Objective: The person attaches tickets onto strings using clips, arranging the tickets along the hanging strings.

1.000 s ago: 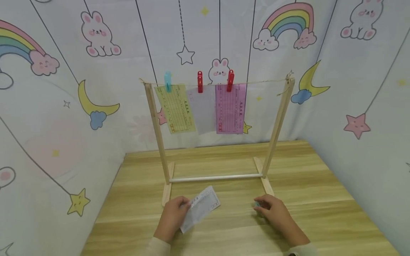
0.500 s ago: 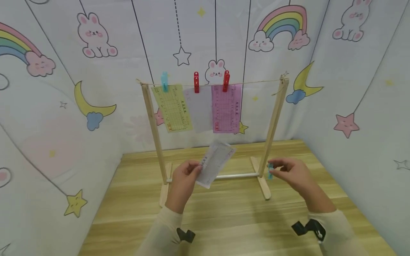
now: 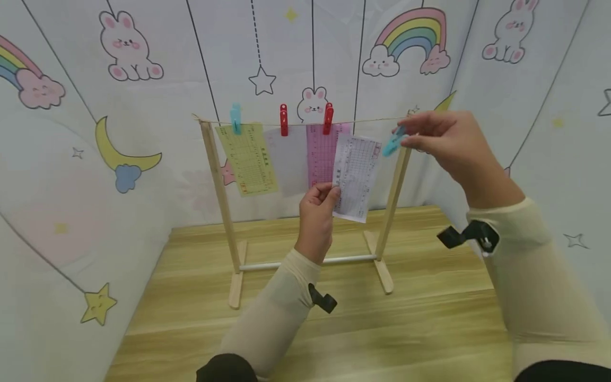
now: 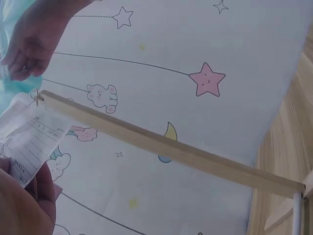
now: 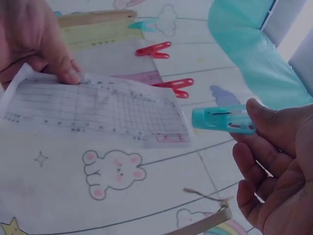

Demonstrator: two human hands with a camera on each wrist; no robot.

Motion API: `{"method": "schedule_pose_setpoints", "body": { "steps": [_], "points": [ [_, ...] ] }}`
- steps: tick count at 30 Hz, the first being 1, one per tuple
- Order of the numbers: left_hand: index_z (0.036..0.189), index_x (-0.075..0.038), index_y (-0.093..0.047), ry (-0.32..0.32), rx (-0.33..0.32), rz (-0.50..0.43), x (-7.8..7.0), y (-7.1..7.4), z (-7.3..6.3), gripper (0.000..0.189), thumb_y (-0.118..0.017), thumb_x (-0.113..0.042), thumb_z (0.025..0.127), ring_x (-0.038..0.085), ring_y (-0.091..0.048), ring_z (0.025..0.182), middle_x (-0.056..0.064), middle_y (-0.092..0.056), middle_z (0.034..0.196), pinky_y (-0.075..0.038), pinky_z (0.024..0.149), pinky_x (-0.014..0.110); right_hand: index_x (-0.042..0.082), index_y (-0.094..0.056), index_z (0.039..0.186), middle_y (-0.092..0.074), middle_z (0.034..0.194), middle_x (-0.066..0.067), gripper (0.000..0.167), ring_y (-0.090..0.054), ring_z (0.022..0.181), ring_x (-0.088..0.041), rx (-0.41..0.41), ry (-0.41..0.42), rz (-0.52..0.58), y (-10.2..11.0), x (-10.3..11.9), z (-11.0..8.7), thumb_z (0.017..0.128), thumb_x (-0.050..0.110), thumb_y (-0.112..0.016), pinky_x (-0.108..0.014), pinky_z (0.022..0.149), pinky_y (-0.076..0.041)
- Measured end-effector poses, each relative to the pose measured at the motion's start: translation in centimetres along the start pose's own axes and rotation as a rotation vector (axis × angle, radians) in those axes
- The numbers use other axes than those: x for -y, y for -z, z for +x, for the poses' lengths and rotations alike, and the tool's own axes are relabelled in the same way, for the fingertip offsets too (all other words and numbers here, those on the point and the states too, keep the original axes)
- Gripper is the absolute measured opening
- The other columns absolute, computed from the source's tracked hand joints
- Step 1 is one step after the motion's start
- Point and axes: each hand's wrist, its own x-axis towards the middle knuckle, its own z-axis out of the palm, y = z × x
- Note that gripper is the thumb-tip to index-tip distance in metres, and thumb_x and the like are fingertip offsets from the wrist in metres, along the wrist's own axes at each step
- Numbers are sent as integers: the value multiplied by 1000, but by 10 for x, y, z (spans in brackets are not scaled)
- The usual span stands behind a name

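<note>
My left hand (image 3: pixel 319 217) pinches a white printed slip (image 3: pixel 357 178) by its left edge, holding it up in front of the string. The slip overlaps the pink slip (image 3: pixel 321 154) in the head view. My right hand (image 3: pixel 446 148) pinches a light blue clothespin (image 3: pixel 394 142) between thumb and fingers, near the line's right end. In the right wrist view the clothespin (image 5: pixel 222 119) points at the slip's corner, a small gap apart. Left of the pink slip hang a pale slip (image 3: pixel 288 159) and a yellow slip (image 3: pixel 247 159).
A wooden stand with a left post (image 3: pixel 220 196) and right post (image 3: pixel 393 204) carries the string (image 3: pixel 372 121). Red clothespins (image 3: pixel 284 120) and a blue clothespin (image 3: pixel 236 119) grip the line. A white rod (image 3: pixel 350 259) joins the feet above the wooden table (image 3: pixel 191 297).
Both hands have risen from the table to the string's height. The left carried the white slip up and rightward; the right brought the blue clothespin up near the right post.
</note>
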Motion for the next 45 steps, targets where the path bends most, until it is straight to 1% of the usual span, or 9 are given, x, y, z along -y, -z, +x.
{"method": "schedule_pose_setpoints", "body": {
  "steps": [4, 6, 9, 14, 21, 29, 37, 41, 45],
  "points": [
    [91, -9, -67, 1, -18, -75, 5, -21, 10, 14, -69, 4, 96, 11, -65, 84, 2, -70, 89, -54, 75, 21, 7, -77, 114, -74, 105, -2, 25, -62, 91, -20, -24, -23, -63, 2, 20, 37, 94, 22, -79, -23, 79, -51],
    [91, -9, -67, 11, -27, -108, 8, -28, 15, 15, -69, 5, 96, 10, -64, 83, 1, -69, 88, -53, 75, 20, 10, -77, 114, -73, 104, 0, 26, -60, 95, -19, -24, -59, -89, 2, 25, 53, 94, 27, -79, -24, 82, -51],
    [90, -11, -66, 24, -46, -123, 12, -33, 20, 16, -69, 4, 97, 9, -63, 82, 0, -69, 88, -53, 76, 20, 11, -76, 115, -72, 107, -1, 27, -60, 103, -18, -12, -89, -128, -1, 27, 73, 96, 30, -77, -26, 93, -50],
    [89, -12, -65, 9, -68, -133, 13, -36, 25, 18, -69, 4, 96, 9, -64, 82, 0, -69, 87, -53, 76, 20, 12, -77, 110, -73, 110, -3, 21, -57, 110, -18, 8, -104, -164, -8, 26, 92, 97, 28, -76, -32, 99, -47],
    [86, -13, -65, -12, -71, -116, 11, -40, 30, 21, -70, 6, 94, 9, -64, 81, -2, -70, 85, -53, 75, 20, 10, -76, 111, -72, 117, -4, 24, -59, 119, -18, 61, -138, -234, -11, 23, 98, 97, 30, -74, -40, 115, -42],
    [85, -11, -65, -18, -77, -109, 10, -38, 33, 21, -69, 8, 94, 8, -63, 81, -3, -69, 83, -52, 77, 19, 10, -75, 115, -73, 121, -4, 27, -61, 119, -18, 104, -164, -274, -12, 20, 98, 97, 30, -76, -41, 112, -45],
    [85, -11, -65, -12, -69, -98, 10, -35, 34, 22, -69, 8, 94, 8, -63, 82, -3, -68, 84, -52, 77, 20, 14, -72, 124, -73, 122, -4, 43, -65, 115, -20, 180, -181, -315, -9, 18, 96, 90, 38, -82, -47, 110, -47],
    [85, -12, -65, -3, -65, -93, 13, -33, 33, 22, -70, 7, 94, 8, -64, 82, -3, -69, 84, -52, 76, 20, 16, -70, 131, -72, 128, -5, 52, -64, 118, -23, 210, -177, -345, -6, 16, 95, 89, 45, -81, -49, 110, -46],
    [88, -9, -67, -5, -59, -72, 15, -31, 33, 17, -70, 6, 94, 9, -64, 82, -2, -70, 85, -52, 76, 21, 18, -65, 140, -69, 135, -7, 58, -62, 126, -26, 228, -171, -357, -4, 13, 93, 91, 45, -80, -51, 112, -45]
  ]
}}
